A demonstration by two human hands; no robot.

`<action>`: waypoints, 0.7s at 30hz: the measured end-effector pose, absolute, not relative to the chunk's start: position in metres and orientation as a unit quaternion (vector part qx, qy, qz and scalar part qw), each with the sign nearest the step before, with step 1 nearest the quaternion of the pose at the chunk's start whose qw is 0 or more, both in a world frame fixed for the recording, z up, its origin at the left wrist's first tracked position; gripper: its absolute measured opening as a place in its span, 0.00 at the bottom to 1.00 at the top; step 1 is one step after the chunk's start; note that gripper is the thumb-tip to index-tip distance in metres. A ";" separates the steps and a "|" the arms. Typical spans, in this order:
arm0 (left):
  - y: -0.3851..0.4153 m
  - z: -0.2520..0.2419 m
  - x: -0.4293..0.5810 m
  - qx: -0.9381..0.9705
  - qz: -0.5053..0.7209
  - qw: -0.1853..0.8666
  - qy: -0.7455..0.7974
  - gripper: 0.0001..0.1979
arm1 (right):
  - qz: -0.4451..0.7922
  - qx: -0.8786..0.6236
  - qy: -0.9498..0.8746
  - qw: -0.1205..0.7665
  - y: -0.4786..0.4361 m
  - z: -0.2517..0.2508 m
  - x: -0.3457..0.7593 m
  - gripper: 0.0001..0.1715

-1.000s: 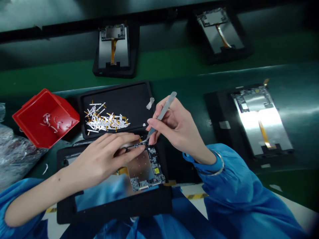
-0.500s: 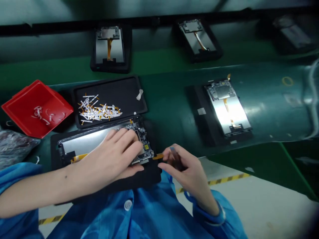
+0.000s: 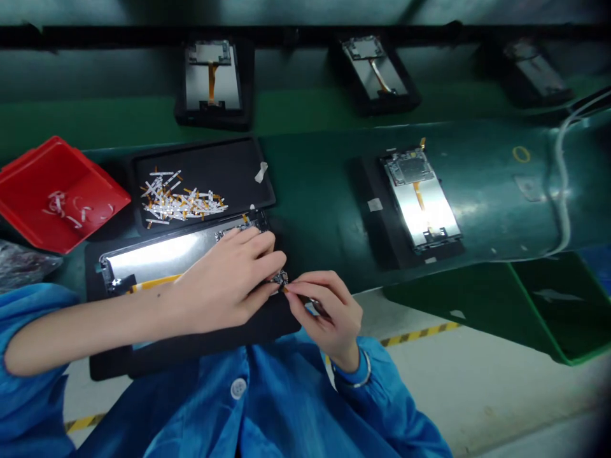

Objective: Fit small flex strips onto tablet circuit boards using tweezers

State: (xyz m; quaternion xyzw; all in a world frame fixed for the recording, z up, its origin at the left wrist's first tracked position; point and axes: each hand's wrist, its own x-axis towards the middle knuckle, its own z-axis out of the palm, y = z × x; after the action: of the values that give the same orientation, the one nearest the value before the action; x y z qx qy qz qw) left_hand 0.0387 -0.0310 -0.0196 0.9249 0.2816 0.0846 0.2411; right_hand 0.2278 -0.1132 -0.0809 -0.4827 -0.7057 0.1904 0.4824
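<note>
Silver display panel with dark circuit board lies in a black rectangular tray at the near side of the glossy green bench, close to the blue smock. Left hand covers the board, its grip hidden, cannot tell. Right hand pinches a small orange tab at the panel's right edge. Green surface separates tray from second silver panel. Board markings too small to read.

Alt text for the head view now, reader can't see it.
Left hand lies over the circuit board of an open device; right hand pinches an orange tab at the board's edge. Farther off: a black tray of white strips and, to its left, a red bin.
</note>
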 end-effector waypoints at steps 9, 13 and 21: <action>-0.024 -0.016 0.031 0.904 0.110 0.319 0.262 0.06 | 0.059 -0.303 -0.880 0.362 -0.098 -0.073 0.253 0.11; -0.024 -0.016 0.030 0.904 0.110 0.319 0.262 0.06 | -0.006 -0.278 -0.905 0.322 -0.094 -0.063 0.254 0.10; -0.025 -0.019 0.031 0.908 0.110 0.311 0.259 0.07 | -0.065 -0.282 -0.916 0.277 -0.092 -0.043 0.248 0.11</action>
State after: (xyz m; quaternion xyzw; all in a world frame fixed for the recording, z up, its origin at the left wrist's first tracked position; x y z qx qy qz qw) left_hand 0.0308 -0.0254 -0.0187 0.9076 0.2593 0.1103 0.3113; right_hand 0.2478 -0.0920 -0.0432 -0.2824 -0.9160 -0.0655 0.2772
